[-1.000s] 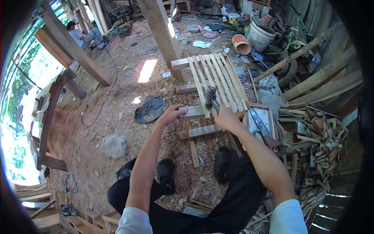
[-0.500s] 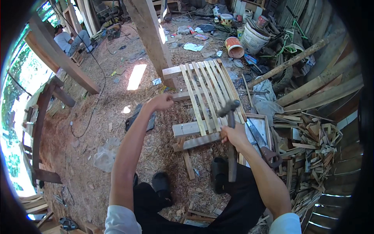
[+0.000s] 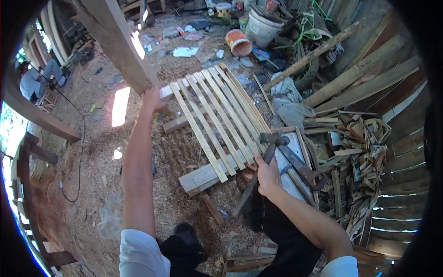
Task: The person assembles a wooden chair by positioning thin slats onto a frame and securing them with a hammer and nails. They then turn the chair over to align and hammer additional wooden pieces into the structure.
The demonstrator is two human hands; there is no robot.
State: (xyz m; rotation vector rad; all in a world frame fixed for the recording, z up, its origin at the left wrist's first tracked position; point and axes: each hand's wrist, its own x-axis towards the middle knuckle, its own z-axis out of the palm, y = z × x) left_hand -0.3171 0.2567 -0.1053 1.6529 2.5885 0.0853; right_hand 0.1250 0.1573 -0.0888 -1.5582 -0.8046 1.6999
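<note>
My right hand [image 3: 268, 177] is wrapped round the handle of a hammer [image 3: 273, 139], its head pointing away from me. The same hand is at the near right corner of a slatted wooden panel [image 3: 198, 133], fingers close to the slat ends. My left hand [image 3: 150, 98] reaches to the panel's far left end, beside the foot of a wooden post [image 3: 117, 44]; its fingers are blurred and partly hidden. Under the panel's near end lies a thick timber block [image 3: 196, 179], and another timber piece [image 3: 175, 124] is farther back.
A handsaw [image 3: 314, 178] rests on a framed board [image 3: 288, 184] at right. Beyond are scrap wood [image 3: 355, 161], an orange bucket [image 3: 238, 43], a white bucket [image 3: 263, 27] and leaning poles [image 3: 332, 51]. Another person [image 3: 39, 81] sits at far left. A black cable [image 3: 83, 138] crosses the shavings-covered floor.
My left hand has moved forward to the panel's far left end. The right hand, still holding the hammer, has come to the near corner. The panel appears turned, and the view has shifted right.
</note>
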